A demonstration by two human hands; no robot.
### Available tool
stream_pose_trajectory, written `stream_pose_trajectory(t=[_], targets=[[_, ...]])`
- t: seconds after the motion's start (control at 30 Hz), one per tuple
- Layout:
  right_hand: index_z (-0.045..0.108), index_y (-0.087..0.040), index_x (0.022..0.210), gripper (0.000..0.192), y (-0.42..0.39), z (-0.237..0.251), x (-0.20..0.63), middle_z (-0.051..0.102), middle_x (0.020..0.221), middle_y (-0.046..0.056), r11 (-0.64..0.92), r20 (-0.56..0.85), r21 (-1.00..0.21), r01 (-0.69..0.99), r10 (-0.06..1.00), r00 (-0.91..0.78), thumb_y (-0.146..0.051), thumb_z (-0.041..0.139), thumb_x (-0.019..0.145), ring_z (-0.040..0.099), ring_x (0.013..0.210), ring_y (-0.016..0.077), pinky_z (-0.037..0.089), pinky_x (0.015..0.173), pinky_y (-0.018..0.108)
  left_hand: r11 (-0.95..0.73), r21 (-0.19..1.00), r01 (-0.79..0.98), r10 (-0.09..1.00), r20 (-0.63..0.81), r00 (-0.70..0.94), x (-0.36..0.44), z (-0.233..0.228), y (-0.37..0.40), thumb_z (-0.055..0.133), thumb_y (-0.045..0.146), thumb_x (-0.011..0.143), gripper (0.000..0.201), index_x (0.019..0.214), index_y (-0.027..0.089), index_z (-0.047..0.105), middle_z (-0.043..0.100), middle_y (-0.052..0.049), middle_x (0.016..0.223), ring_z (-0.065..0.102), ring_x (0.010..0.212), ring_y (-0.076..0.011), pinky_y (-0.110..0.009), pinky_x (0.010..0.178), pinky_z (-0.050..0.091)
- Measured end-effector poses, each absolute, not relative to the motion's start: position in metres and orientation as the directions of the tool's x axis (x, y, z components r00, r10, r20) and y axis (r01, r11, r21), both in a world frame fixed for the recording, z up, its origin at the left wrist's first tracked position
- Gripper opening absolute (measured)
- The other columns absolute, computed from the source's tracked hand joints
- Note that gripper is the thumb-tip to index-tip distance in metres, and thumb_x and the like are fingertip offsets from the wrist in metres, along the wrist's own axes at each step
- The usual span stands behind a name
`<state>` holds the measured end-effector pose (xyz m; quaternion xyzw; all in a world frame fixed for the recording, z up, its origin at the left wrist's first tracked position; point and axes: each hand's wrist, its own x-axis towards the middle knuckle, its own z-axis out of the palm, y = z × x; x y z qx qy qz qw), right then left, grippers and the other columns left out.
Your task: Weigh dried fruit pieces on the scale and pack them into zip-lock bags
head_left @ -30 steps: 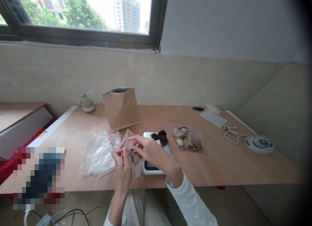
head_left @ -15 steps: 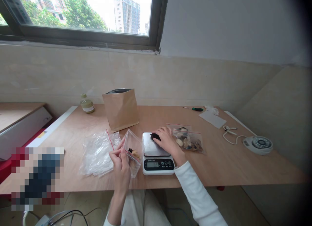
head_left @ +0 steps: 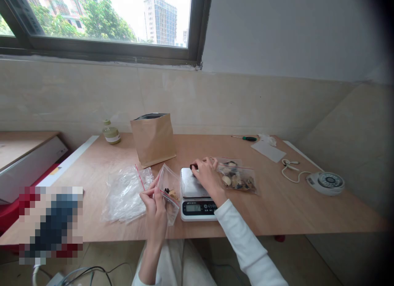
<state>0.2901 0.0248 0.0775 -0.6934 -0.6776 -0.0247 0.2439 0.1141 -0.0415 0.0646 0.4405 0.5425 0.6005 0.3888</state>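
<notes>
My left hand (head_left: 154, 204) pinches the rim of a small clear zip bag (head_left: 169, 190) with a red seal, holding it open and upright near the table's front edge; a few dark and tan pieces lie in it. My right hand (head_left: 207, 174) rests on the far part of a digital kitchen scale (head_left: 194, 195), fingers closed around dark dried pieces (head_left: 193, 167) on the steel platform. A filled clear zip bag (head_left: 238, 178) of mixed dried pieces lies just right of that hand.
A pile of clear empty zip bags (head_left: 124, 191) lies left of my left hand. Behind stand a brown paper pouch (head_left: 153, 139) and a small jar (head_left: 111, 132). At the right are a screwdriver (head_left: 250, 138), a paper sheet (head_left: 268, 149), and a white round device (head_left: 326, 182) with its cord.
My right hand left the small bag, reached over the scale and closed on the dark pieces at its far edge. My left hand kept the bag open, nearly still.
</notes>
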Motion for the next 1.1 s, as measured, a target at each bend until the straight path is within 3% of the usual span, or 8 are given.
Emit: stream_pose_trajectory(t=[0.13,0.23,0.4,0.5,0.63,0.73,0.9,1.1], targets=[[0.067,-0.023,0.090,0.018,0.013,0.105,0.274,0.072,0.089,0.004,0.098,0.423,-0.586,0.804,0.884,0.201,-0.031,0.052,0.090,0.060,0.093,0.0226,0.025,0.098,0.045,-0.074,0.997,0.025,0.942,0.078,-0.326,0.116,0.068,-0.042,0.041,0.050,0.091,0.028,0.087,0.022,0.036,0.050,-0.011,0.134,0.055,0.116,-0.0209,-0.036,0.094,0.045],[0.067,-0.024,0.095,0.021,0.003,0.125,0.258,0.072,0.088,0.002,0.219,0.420,-0.685,0.695,0.898,0.131,-0.038,0.052,0.090,0.063,0.088,0.0202,0.030,0.096,0.043,-0.058,0.998,0.039,0.942,0.068,-0.329,0.119,0.068,-0.042,0.040,0.050,0.091,0.027,0.090,0.023,0.037,0.050,-0.011,0.133,0.055,0.115,-0.0202,-0.034,0.093,0.045],[0.061,-0.025,0.113,0.035,0.005,0.117,0.275,0.064,0.118,0.005,0.344,0.438,-0.663,0.665,0.899,-0.028,-0.044,0.037,0.096,0.056,0.112,0.0198,0.035,0.099,0.039,-0.067,0.998,-0.016,0.935,0.057,-0.349,0.120,0.069,-0.043,0.042,0.052,0.090,0.029,0.091,0.023,0.037,0.051,-0.011,0.131,0.056,0.115,-0.0209,-0.033,0.091,0.046],[0.055,-0.022,0.125,0.038,0.010,0.085,0.309,0.052,0.134,0.010,0.284,0.443,-0.522,0.804,0.896,-0.029,-0.041,0.043,0.094,0.044,0.125,0.0242,0.031,0.105,0.043,-0.019,0.999,-0.026,0.930,0.008,-0.367,0.118,0.074,-0.044,0.043,0.052,0.089,0.029,0.089,0.023,0.037,0.056,-0.010,0.122,0.058,0.110,-0.0214,-0.034,0.090,0.048],[0.049,-0.020,0.131,0.048,0.009,0.043,0.339,0.045,0.139,0.013,0.142,0.256,-0.369,0.919,0.966,-0.047,-0.042,0.052,0.088,0.040,0.126,0.0310,0.033,0.101,0.050,0.048,0.998,-0.042,0.924,-0.060,-0.377,0.118,0.079,-0.046,0.043,0.052,0.089,0.029,0.087,0.023,0.037,0.058,-0.009,0.111,0.061,0.100,-0.0219,-0.036,0.083,0.051],[0.048,-0.020,0.131,0.049,0.006,0.030,0.345,0.051,0.131,0.012,0.135,0.252,-0.320,0.938,0.966,-0.053,-0.042,0.053,0.087,0.045,0.119,0.0308,0.034,0.099,0.049,0.071,0.997,-0.043,0.925,-0.082,-0.370,0.118,0.079,-0.046,0.043,0.051,0.089,0.029,0.086,0.023,0.036,0.058,-0.008,0.110,0.062,0.097,-0.0212,-0.035,0.080,0.052],[0.054,-0.021,0.120,0.032,0.005,0.029,0.352,0.056,0.111,0.009,0.198,0.341,-0.427,0.882,0.939,-0.046,-0.034,0.043,0.093,0.056,0.102,0.0238,0.043,0.091,0.039,0.035,0.999,-0.010,0.926,-0.036,-0.376,0.121,0.079,-0.047,0.046,0.051,0.088,0.029,0.086,0.023,0.038,0.059,-0.008,0.109,0.060,0.102,-0.0229,-0.039,0.088,0.049],[0.060,-0.021,0.107,0.025,0.012,0.031,0.355,0.058,0.103,0.008,0.232,0.428,-0.615,0.753,0.901,0.072,-0.035,0.049,0.091,0.060,0.085,0.0205,0.049,0.080,0.035,0.004,1.000,-0.005,0.934,-0.006,-0.357,0.123,0.080,-0.047,0.041,0.050,0.090,0.027,0.090,0.024,0.040,0.059,-0.009,0.115,0.056,0.114,-0.0232,-0.040,0.099,0.043]])
